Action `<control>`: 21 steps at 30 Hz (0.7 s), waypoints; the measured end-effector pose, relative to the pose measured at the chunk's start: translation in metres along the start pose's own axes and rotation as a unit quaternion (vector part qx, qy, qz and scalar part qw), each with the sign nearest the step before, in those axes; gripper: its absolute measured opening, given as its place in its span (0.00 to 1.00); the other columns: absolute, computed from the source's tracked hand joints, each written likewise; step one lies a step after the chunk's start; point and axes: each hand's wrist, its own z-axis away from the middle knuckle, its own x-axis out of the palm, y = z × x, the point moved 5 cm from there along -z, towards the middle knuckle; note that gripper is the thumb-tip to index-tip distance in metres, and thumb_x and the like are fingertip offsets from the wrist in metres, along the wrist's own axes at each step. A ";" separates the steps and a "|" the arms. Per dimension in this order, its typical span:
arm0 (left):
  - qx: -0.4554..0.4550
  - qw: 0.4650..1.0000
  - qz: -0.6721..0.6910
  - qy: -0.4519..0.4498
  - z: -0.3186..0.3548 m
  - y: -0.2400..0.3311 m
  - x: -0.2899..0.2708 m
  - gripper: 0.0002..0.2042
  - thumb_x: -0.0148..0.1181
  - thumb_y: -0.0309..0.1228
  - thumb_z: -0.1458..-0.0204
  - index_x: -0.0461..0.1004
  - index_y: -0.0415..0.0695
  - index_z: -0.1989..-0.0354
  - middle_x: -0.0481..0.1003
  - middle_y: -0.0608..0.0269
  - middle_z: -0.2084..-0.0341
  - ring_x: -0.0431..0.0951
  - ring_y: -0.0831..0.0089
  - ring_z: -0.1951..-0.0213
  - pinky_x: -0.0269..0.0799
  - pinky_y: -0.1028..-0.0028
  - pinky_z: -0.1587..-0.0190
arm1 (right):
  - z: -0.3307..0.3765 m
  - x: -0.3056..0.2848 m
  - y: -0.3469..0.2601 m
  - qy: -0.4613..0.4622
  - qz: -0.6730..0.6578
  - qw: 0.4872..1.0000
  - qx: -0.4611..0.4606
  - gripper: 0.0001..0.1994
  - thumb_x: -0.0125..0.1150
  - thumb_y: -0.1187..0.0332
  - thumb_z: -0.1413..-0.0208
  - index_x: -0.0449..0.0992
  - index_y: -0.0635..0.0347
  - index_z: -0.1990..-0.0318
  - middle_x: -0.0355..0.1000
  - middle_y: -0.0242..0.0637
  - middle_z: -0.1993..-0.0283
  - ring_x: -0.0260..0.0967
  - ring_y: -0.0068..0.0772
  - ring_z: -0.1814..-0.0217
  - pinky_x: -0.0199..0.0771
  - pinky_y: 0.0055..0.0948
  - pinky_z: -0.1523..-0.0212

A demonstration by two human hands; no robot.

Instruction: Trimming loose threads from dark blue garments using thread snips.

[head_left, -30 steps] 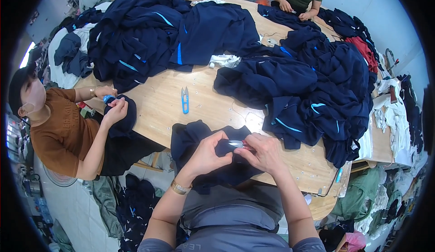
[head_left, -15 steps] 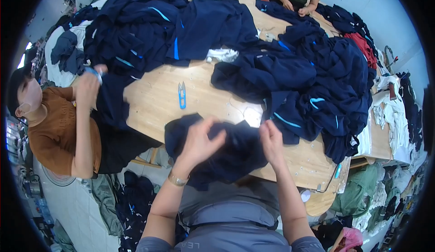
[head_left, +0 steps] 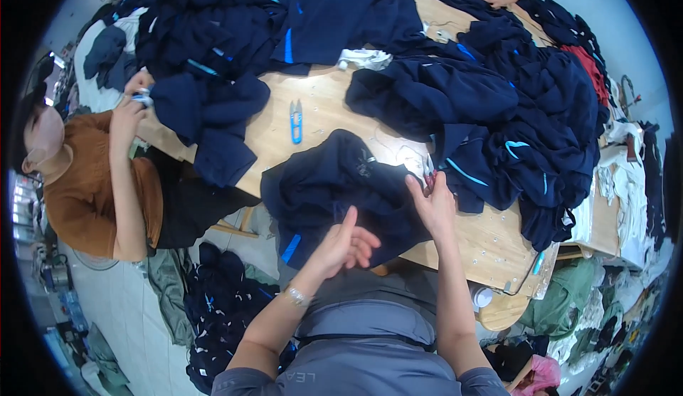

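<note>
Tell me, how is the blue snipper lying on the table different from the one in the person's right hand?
The blue snipper lies alone on the bare wooden table, untouched; the other snipper is gripped in the right hand over the navy garment. The blue one shows whole; the held one is mostly hidden by fingers, its colour unclear. Both are small thread cutters.

Garment (head_left: pixel 334 189) lies on the table (head_left: pixel 491 243) edge right in front of you, w/ the snips (head_left: pixel 296 120) behind it toward the middle. Big pile of clothes (head_left: pixel 526 111) sits to your right, another heap (head_left: pixel 235 19) at far left. Co-worker (head_left: pixel 92 182) sits at the table's left side.
</note>
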 end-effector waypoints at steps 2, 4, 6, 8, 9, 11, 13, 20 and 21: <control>-0.069 0.996 0.051 -0.022 -0.018 -0.014 0.010 0.46 0.23 0.70 0.51 0.74 0.34 0.66 0.76 0.57 0.79 0.74 0.77 0.84 0.54 0.88 0.88 | -0.002 0.012 0.007 0.000 0.046 0.999 -0.025 0.27 0.59 0.46 0.53 0.63 0.66 0.68 0.71 0.52 0.73 0.70 0.56 0.67 0.67 0.46 0.67; -0.119 0.988 0.094 -0.030 -0.031 -0.024 0.013 0.50 0.23 0.73 0.54 0.72 0.29 0.60 0.77 0.51 0.74 0.75 0.74 0.84 0.55 0.87 0.89 | -0.005 0.021 0.005 -0.036 0.063 0.996 -0.047 0.22 0.57 0.52 0.52 0.64 0.67 0.68 0.71 0.57 0.69 0.70 0.60 0.66 0.68 0.48 0.64; -0.103 0.986 0.127 -0.018 -0.033 -0.026 0.014 0.41 0.27 0.63 0.46 0.70 0.32 0.57 0.77 0.50 0.69 0.76 0.70 0.80 0.58 0.85 0.87 | -0.003 0.016 0.013 -0.066 0.045 0.997 -0.014 0.14 0.56 0.63 0.52 0.63 0.65 0.68 0.70 0.51 0.72 0.72 0.49 0.70 0.71 0.42 0.68; -0.074 0.982 0.171 -0.024 -0.031 -0.023 0.013 0.33 0.31 0.57 0.44 0.70 0.34 0.57 0.77 0.52 0.66 0.77 0.70 0.75 0.61 0.84 0.83 | 0.001 0.011 0.032 -0.094 -0.221 0.969 0.056 0.09 0.57 0.73 0.54 0.63 0.62 0.69 0.66 0.37 0.77 0.68 0.31 0.76 0.70 0.28 0.75; -0.046 0.975 0.214 -0.032 -0.032 -0.021 0.015 0.26 0.35 0.50 0.42 0.69 0.37 0.57 0.76 0.53 0.63 0.78 0.69 0.70 0.63 0.82 0.79 | 0.006 0.006 0.034 -0.084 -0.296 0.951 0.044 0.09 0.56 0.80 0.55 0.62 0.58 0.70 0.61 0.27 0.77 0.61 0.18 0.78 0.64 0.16 0.78; -0.002 0.963 0.268 -0.008 -0.030 -0.021 0.009 0.21 0.39 0.45 0.43 0.70 0.39 0.58 0.76 0.56 0.63 0.77 0.69 0.65 0.65 0.80 0.74 | 0.013 0.003 0.036 -0.094 -0.425 0.898 0.062 0.10 0.57 0.80 0.54 0.62 0.56 0.70 0.62 0.26 0.76 0.60 0.18 0.78 0.63 0.15 0.78; 0.098 0.915 0.391 -0.004 -0.024 -0.014 0.001 0.12 0.47 0.37 0.46 0.71 0.43 0.62 0.75 0.62 0.65 0.74 0.70 0.57 0.67 0.74 0.63 | 0.020 -0.001 0.030 -0.113 -0.642 0.754 0.080 0.10 0.56 0.81 0.53 0.64 0.54 0.70 0.63 0.27 0.75 0.60 0.20 0.77 0.64 0.21 0.75; 0.150 0.790 0.583 -0.114 -0.001 0.027 0.021 0.15 0.40 0.34 0.47 0.75 0.44 0.63 0.75 0.60 0.62 0.71 0.66 0.56 0.61 0.67 0.52 | 0.023 0.017 0.015 -0.226 -0.902 0.360 0.073 0.11 0.44 0.77 0.54 0.71 0.65 0.64 0.74 0.40 0.67 0.72 0.34 0.64 0.71 0.30 0.56; 0.151 0.789 0.585 -0.112 -0.002 0.024 0.018 0.15 0.40 0.34 0.47 0.75 0.44 0.63 0.75 0.60 0.62 0.71 0.66 0.56 0.61 0.67 0.52 | 0.027 0.011 0.002 -0.197 -0.892 0.383 0.137 0.14 0.42 0.76 0.55 0.70 0.69 0.61 0.74 0.44 0.62 0.73 0.40 0.60 0.71 0.33 0.51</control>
